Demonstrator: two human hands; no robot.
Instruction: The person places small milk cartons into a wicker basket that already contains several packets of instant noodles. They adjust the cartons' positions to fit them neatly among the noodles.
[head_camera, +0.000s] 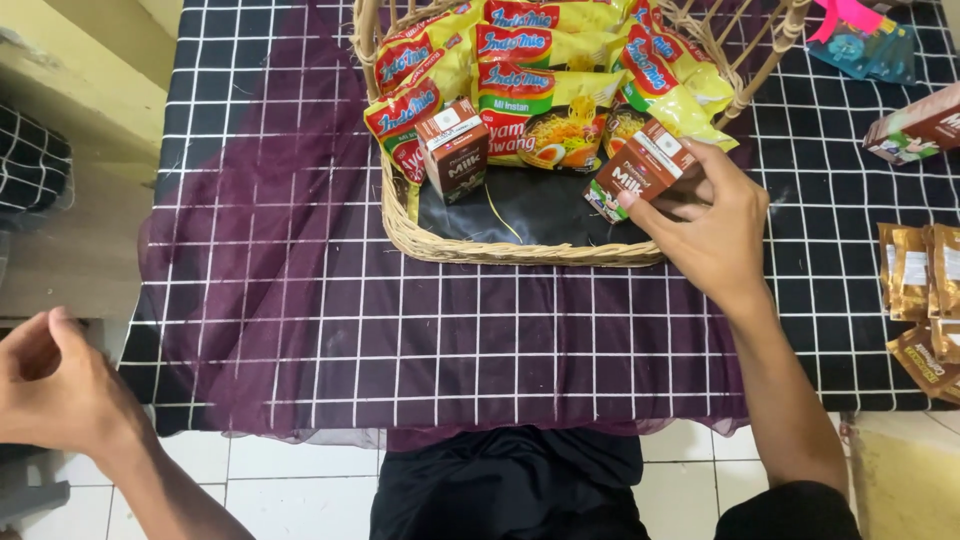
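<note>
The right hand (712, 222) pinches a brown milk carton (640, 172) between thumb and fingertips, holding it tilted just inside the right end of the wicker basket (520, 250), its long axis running from lower left up to the right toward the fingers. A second carton (452, 148) stands upright to its left inside the basket, in front of yellow noodle packs (545, 100), nearer this hand than the other. The left hand (60, 385) hangs loosely curled and empty off the table's (300, 330) near-left corner, well apart from the basket.
</note>
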